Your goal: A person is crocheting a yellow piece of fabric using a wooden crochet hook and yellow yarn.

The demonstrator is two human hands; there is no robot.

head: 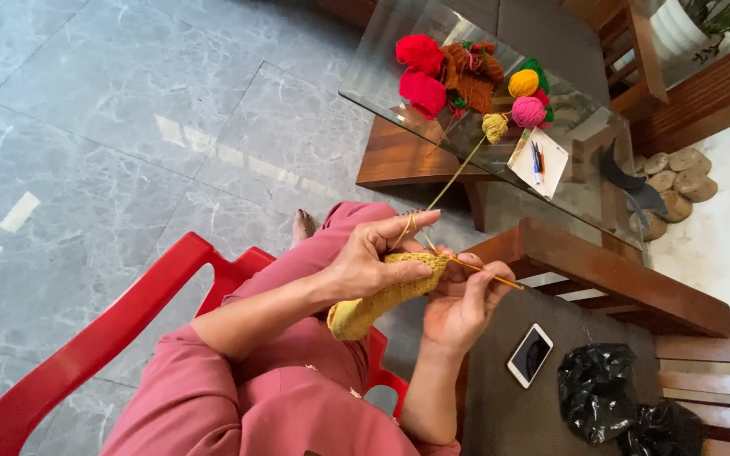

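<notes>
Mid-row: you crochet a mustard-yellow knitted wool strip (382, 297) over your lap, seated in a red plastic chair (86, 355).
L hand (373, 257) pinches strip, yarn over forefinger; R hand (466, 300) closed on thin hook (487, 274). Next stitch likely needs yarn kept taut.

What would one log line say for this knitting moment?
left hand: pinches mustard-yellow knitted strip, strand over finger | right hand: holds thin hook | yellow yarn ball: on glass table

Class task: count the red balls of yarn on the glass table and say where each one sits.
2. One red ball sits at the far left of the yarn pile on the glass table; the other red ball lies just below it. More may hide under the brown yarn.
</notes>
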